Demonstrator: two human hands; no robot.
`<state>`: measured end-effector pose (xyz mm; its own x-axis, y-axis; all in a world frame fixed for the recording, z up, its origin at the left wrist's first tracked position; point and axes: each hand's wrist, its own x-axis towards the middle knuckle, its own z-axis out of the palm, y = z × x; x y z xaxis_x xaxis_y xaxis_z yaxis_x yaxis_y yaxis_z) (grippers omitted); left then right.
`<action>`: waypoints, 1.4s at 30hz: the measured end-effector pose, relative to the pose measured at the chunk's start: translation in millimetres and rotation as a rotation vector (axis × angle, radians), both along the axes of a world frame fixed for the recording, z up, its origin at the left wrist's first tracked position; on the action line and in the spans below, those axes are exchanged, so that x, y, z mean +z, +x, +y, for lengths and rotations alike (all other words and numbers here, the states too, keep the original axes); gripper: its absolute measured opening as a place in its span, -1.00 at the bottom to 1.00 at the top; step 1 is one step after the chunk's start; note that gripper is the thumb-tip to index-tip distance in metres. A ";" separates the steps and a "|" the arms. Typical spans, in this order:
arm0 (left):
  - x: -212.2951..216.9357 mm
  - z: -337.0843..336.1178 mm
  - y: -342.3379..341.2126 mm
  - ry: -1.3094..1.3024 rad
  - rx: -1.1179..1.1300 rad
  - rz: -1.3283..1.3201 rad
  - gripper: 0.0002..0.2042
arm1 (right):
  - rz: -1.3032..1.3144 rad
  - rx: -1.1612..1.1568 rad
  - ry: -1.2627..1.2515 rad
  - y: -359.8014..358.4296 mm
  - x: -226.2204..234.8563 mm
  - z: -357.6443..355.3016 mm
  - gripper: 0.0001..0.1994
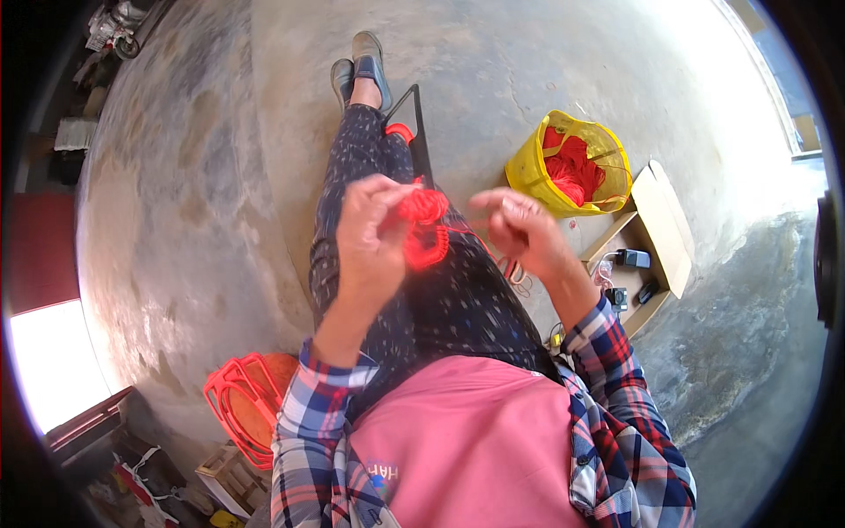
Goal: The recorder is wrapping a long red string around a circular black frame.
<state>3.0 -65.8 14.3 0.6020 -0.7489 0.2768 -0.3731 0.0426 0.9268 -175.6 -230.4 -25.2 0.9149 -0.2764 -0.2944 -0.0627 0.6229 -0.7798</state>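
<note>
My left hand (370, 231) is closed, its thumb and fingertips pinching the top of a bundle of red yarn (424, 206). Below the bundle hangs a bright red looped piece (427, 248) above my lap; both are slightly blurred. To the right, apart from the bundle, my right hand (521, 227) has its index finger pointing left and its other fingers curled. Whatever those curled fingers hold is hidden. A red strand (468, 232) runs from the bundle toward the right hand. Beyond the bundle stands a black metal frame (421, 132) by my legs, with a red piece (400, 132) beside it.
On the floor to the right stands a yellow bucket-shaped bag (526, 167) holding red yarn (574, 169). Beside it, an open cardboard box (666, 216) contains small dark devices. Red-handled scissors (511, 269) lie near my right thigh. A red plastic stool (251, 400) is at lower left.
</note>
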 end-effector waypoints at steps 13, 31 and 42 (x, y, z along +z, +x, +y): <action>-67.9 -26.1 8.3 0.314 0.014 0.003 -0.53 | 0.147 -0.068 -1.260 27.8 -18.2 -3.7 -0.64; -68.9 -7.1 -44.0 0.133 -0.096 0.855 -0.12 | 0.162 -0.154 -0.546 -35.6 4.8 26.1 -0.67; -67.4 -8.5 -41.4 0.106 -0.076 0.916 -0.18 | 0.068 0.007 -0.305 -35.0 69.1 74.2 -0.70</action>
